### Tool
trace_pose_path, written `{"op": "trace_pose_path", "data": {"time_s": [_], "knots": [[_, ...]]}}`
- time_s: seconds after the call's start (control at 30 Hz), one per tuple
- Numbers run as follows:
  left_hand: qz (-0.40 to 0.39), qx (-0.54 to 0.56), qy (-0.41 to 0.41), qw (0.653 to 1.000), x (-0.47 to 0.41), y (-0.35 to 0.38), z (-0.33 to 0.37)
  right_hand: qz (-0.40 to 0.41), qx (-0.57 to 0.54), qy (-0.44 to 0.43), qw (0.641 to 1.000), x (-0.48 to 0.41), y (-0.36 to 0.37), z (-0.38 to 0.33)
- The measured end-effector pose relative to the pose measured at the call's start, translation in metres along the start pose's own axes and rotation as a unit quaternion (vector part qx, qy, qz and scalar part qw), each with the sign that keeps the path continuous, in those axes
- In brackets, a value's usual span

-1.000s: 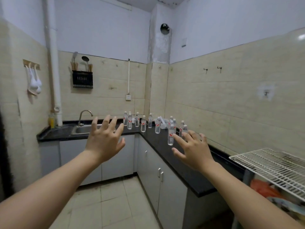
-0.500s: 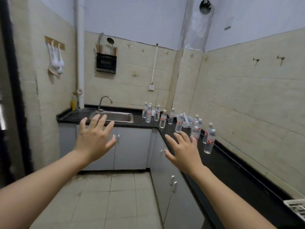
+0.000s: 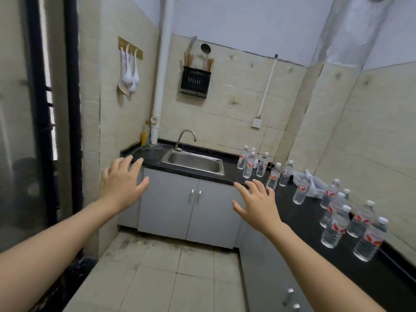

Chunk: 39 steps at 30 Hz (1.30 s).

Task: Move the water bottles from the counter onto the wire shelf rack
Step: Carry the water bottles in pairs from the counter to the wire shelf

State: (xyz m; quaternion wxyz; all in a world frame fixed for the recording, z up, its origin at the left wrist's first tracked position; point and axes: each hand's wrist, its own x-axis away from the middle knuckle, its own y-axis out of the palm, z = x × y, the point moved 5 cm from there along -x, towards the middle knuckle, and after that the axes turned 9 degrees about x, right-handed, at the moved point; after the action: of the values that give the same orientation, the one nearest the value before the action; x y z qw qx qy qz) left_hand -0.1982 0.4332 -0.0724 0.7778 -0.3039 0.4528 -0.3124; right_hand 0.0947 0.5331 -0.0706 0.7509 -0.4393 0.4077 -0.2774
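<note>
While both hands hang in the air and grip nothing, I record no bottle as lifted yet. My left hand (image 3: 121, 183) is held out at ten o'clock, palm down, fingers spread, in front of the left end of the bench (image 3: 310, 226). My right hand (image 3: 258, 206) is at one o'clock, fingers likewise splayed, by the inner corner of the bench and touching nothing that I can see. I judge the open spread to be a reach posture, each hand ready to close on a bottle.

The water bottles (image 3: 333, 230) all stand upright on the bench, caps up. One group sits at one o'clock, just right of the sink (image 3: 193, 162). A looser line runs from two to four o'clock along the right-hand run, its nearest members well to the right of my right hand. The wire shelf rack is not in view, so I cannot assess the carry.

Materials noted:
- **Bottles:** clear, thin-walled plastic cylinders with white caps and red-and-white label bands, apparently full. I expect them to dent under a hard squeeze, so the label band is the sensible grip.
- **Bench:** a dark, glossy slab over grey cabinet doors (image 3: 180, 206).
- **Sink:** a rectangular steel basin with a curved tap (image 3: 185, 137).
- **Clear plastic wrap (image 3: 315, 183):** crumpled among the bottles at two o'clock, probably their pack wrap.
</note>
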Motion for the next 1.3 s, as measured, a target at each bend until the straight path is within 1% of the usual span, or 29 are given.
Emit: {"op": "trace_pose_path", "data": {"time_s": [0.07, 0.13, 0.2, 0.3, 0.43, 0.57, 0.67, 0.77, 0.9, 1.0, 1.13, 1.3], "knots": [[0.005, -0.003, -0.001, 1.000, -0.034, 0.012, -0.010, 0.017, 0.005, 0.009, 1.000, -0.038, 0.008, 0.002], [0.009, -0.003, -0.002, 1.000, -0.065, 0.025, -0.018, 0.031, -0.012, 0.026, 0.999, -0.069, 0.020, 0.000], [-0.001, 0.001, -0.012, 1.000, -0.088, 0.043, -0.025, 0.020, -0.024, 0.029, 0.999, -0.094, 0.039, -0.005], [-0.032, 0.003, -0.011, 0.999, -0.114, 0.079, -0.033, -0.010, -0.006, 0.022, 1.000, -0.124, 0.072, -0.010], [-0.043, 0.007, -0.020, 0.999, -0.156, 0.124, -0.040, -0.009, -0.037, 0.033, 0.999, -0.169, 0.101, -0.001], [-0.052, 0.008, -0.011, 0.999, -0.207, 0.170, -0.026, -0.003, -0.040, 0.026, 0.999, -0.216, 0.134, 0.025], [-0.039, 0.008, 0.008, 0.999, -0.260, 0.202, -0.008, -0.001, -0.048, 0.036, 0.998, -0.260, 0.161, 0.056], [-0.036, 0.026, 0.003, 0.999, -0.315, 0.235, 0.011, 0.000, -0.077, 0.058, 0.995, -0.306, 0.188, 0.086], [-0.036, 0.040, 0.006, 0.999, -0.372, 0.284, 0.030, -0.013, -0.092, 0.065, 0.994, -0.358, 0.227, 0.114], [-0.044, 0.047, 0.010, 0.998, -0.398, 0.320, 0.035, -0.034, -0.111, 0.085, 0.990, -0.388, 0.258, 0.129], [-0.072, 0.076, -0.019, 0.994, -0.426, 0.377, 0.027, -0.068, -0.118, 0.098, 0.986, -0.416, 0.308, 0.140], [-0.116, 0.106, -0.008, 0.988, -0.477, 0.454, 0.027, -0.111, -0.107, 0.125, 0.980, -0.452, 0.368, 0.159]]}}
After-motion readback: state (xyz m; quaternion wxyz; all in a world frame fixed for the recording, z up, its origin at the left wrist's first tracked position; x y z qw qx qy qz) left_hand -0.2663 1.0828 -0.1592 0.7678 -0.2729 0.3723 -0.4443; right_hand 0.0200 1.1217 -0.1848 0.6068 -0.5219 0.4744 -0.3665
